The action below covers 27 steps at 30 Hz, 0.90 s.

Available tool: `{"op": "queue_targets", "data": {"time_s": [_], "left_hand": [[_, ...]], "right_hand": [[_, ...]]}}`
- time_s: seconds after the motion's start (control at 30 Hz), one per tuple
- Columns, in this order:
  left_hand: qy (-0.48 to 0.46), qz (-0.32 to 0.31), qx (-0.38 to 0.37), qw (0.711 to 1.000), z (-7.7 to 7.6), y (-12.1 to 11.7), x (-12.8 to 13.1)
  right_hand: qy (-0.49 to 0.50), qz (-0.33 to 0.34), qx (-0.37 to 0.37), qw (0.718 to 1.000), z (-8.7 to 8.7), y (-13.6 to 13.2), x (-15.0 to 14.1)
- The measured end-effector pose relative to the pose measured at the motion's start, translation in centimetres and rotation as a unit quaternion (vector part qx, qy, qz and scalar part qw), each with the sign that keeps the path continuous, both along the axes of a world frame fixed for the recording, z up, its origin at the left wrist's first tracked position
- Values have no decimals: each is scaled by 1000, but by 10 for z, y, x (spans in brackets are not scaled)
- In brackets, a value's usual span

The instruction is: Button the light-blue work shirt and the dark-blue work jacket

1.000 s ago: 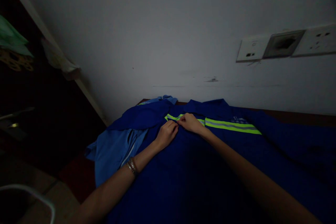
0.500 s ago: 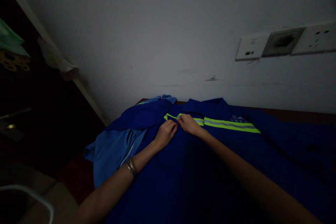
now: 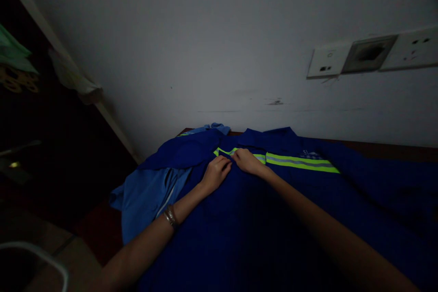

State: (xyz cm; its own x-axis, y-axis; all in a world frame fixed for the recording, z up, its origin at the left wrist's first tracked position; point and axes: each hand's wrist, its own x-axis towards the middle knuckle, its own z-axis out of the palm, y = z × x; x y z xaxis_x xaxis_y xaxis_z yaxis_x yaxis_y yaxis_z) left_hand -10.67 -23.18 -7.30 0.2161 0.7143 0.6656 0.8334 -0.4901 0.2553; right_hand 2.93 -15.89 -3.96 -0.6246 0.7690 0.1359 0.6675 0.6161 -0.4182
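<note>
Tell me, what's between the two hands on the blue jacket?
Almost nothing: the left hand and right hand nearly meet at the blue jacket front. Only a sliver of its yellow-green reflective stripe and dark cloth shows between, in the head view.

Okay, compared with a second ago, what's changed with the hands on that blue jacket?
Almost nothing. Both hands stay pinched together at the front of the dark blue jacket, the left hand and right hand meeting by the reflective stripe. Only the view shifted slightly. Nothing was picked up or released; the light blue garment lies as before.
</note>
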Motion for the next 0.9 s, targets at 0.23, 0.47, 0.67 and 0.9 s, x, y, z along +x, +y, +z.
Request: {"op": "queue_targets", "data": {"time_s": [0.23,0.47,0.67,0.9], "left_hand": [[-9,-8,-11,1000,-2,5,-2],[-2,-2,8,1000,-3,5,-3],[27,-5,22,999,-2,3,-2],[44,-13,21,999,-1,1,-2]], "right_hand": [[43,22,-38,998,-6,6,2],[39,92,-93,991,8,6,10],[24,75,-57,995,9,4,9],[41,68,-102,992,12,6,13]]}}
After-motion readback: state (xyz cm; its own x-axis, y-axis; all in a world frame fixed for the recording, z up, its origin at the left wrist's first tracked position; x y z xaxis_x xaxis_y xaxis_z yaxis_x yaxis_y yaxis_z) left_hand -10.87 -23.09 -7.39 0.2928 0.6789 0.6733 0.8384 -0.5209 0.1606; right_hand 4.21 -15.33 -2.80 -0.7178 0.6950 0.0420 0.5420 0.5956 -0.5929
